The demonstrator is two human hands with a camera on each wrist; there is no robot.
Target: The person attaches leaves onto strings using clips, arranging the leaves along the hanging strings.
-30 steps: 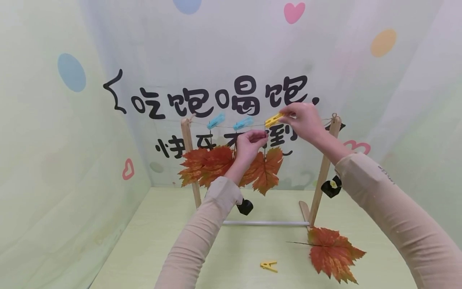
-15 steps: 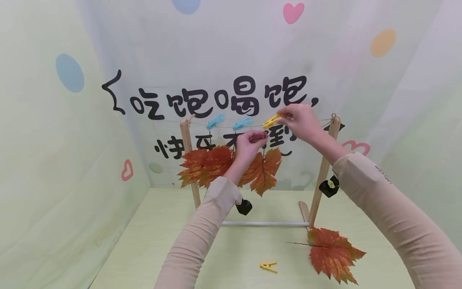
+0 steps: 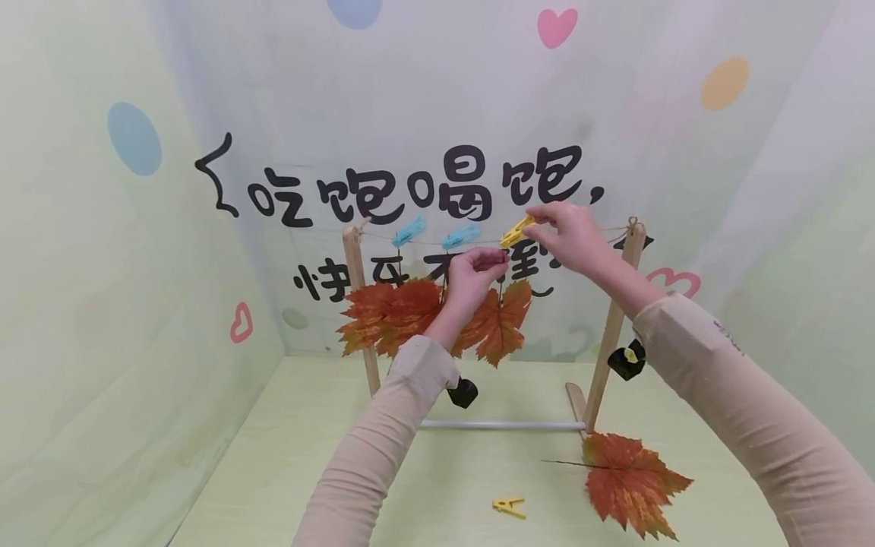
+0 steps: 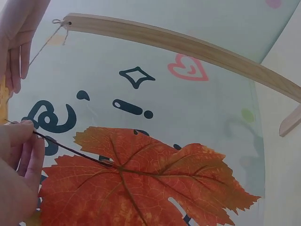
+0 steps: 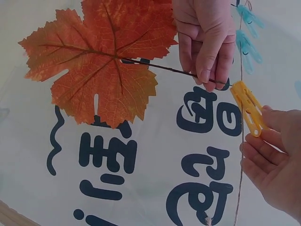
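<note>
In the head view my left hand (image 3: 472, 277) pinches the thin dark stem of an orange-red artificial maple leaf (image 3: 502, 323), which hangs below the string (image 3: 604, 230). My right hand (image 3: 570, 235) pinches the handle ends of a yellow clothespin (image 3: 516, 230) just above my left fingertips. The right wrist view shows the nose of the clothespin (image 5: 243, 100) at the string, touching or very near the tip of the stem (image 5: 174, 70). Whether its jaws have closed on the stem, I cannot tell. The left wrist view has the leaf (image 4: 136, 179) large, its stem between thumb and fingers.
Two blue clothespins (image 3: 410, 230) hold other leaves (image 3: 372, 311) on the string, left of my hands. Wooden posts (image 3: 615, 319) and a white bottom rod (image 3: 506, 425) form the frame. A loose leaf (image 3: 632, 479) and another yellow clothespin (image 3: 509, 507) lie on the table (image 3: 273, 471).
The yellow clothespin has tilted more steeply, its nose lower, and my right hand has come down slightly. The pinched leaf has shifted a little left. My left hand stays almost still.
</note>
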